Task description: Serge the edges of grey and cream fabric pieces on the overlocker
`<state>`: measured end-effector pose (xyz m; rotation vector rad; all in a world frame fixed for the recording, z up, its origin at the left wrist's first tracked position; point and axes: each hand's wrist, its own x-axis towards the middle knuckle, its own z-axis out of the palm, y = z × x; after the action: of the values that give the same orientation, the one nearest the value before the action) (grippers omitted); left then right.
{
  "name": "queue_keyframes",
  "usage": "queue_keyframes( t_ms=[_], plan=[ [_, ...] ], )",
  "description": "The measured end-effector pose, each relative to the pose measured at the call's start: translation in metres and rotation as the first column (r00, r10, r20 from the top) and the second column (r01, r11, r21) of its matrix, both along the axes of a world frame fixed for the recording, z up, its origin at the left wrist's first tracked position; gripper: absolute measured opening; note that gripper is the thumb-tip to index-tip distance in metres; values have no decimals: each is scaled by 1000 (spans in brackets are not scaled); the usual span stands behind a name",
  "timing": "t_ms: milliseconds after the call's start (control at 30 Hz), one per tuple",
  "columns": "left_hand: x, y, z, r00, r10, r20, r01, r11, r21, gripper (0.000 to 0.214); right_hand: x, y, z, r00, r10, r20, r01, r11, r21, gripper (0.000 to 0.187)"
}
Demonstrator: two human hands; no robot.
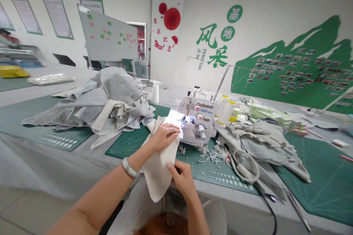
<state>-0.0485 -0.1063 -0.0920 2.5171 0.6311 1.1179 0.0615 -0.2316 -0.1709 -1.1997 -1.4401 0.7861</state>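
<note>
Feed's clear enough from here. My view's looking fwd & down over a long work table [41,161] w/ grey cover. L hand [165,136] is palm-down, fingers curled over the top of a cream cloth piece [158,169], gripping it just near the machine's front. R hand [182,180] is closer to me, thumb & fingers pinching the same cloth lower down, so both hands are grasping, neither released. White bangle [129,167] on L wrist.

Cloth hangs off the near table edge btwn my hands, top end close to the needle area of a white overlock machine [195,117], which sits to the far right of the hands w/ its work light on. It stands on a green cutting mat [132,145]. Two big thread cones [224,110] stand just behind the machine, to the right.

Loose thread trimmings [211,153] lie on the mat right of R hand. Big grey fabric heap [96,102] sits left of the hands, smaller grey fabric pile [264,143] to the right, w/ white cord loop [245,165] near its left edge. Whiteboard [107,35] stands far left, against the wall.
</note>
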Motion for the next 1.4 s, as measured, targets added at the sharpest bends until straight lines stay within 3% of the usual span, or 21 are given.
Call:
queue_keyframes(
  t_ms=[433, 767, 1400],
  plan=[
    [0, -30, 2, 977, 164, -139, -140, 976, 164, 27, -2, -2, 2, 1000, 25, 2, -25, 999, 45, 43],
    [13, -45, 1, 950, 285, -124, -276, 957, 88, 25, 5, -5, -1, 992, 5, -123, 2, 998, 56, 48],
    [9, -45, -9, 957, 264, -125, -254, 963, 89, 33, 7, -2, -8, 982, -14, -188, 21, 999, 36, 46]
  ],
)
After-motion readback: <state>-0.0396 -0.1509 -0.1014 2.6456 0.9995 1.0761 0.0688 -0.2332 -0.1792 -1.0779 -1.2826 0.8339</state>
